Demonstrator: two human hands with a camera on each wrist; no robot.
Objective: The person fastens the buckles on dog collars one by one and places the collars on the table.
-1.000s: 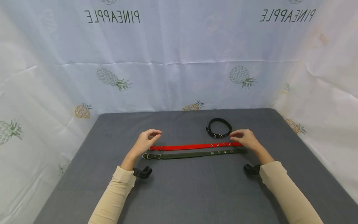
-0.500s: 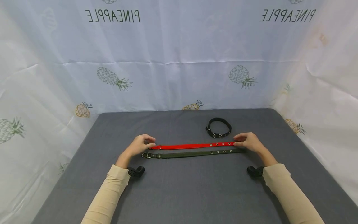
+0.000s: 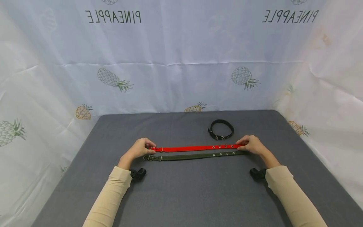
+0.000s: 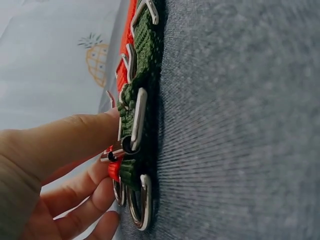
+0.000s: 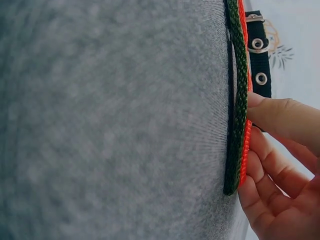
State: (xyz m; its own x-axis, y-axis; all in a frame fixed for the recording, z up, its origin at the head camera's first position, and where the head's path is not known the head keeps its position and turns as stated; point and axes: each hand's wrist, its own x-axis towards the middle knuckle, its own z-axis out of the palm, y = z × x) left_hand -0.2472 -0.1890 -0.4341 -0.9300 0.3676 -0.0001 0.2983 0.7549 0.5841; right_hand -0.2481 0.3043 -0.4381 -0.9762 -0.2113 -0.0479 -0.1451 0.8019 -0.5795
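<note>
A red collar (image 3: 185, 148) with a metal buckle and several eyelets lies stretched out flat across the table. My left hand (image 3: 139, 148) pinches its buckle end between thumb and fingers. At the eyelet end, my right hand (image 3: 251, 145) pinches the tip, with the thumb on the near side of the red strap (image 5: 246, 145) and the fingers behind it. Just nearer to me, a dark green collar (image 3: 181, 157) runs parallel to the red one. Its buckle and D-ring (image 4: 145, 207) overlap the red collar's end in the left wrist view.
Behind the red collar, towards the right, a black collar (image 3: 221, 121) sits buckled into a loop. The grey table (image 3: 193, 195) is bounded by a white pineapple-print curtain (image 3: 175, 88) at the back and sides. Black wrist-worn devices (image 3: 138, 174) hang below both cuffs.
Both hands have spread apart and come down to the red collar's two ends, where the fingers now pinch it. The green and black collars have stayed in place.
</note>
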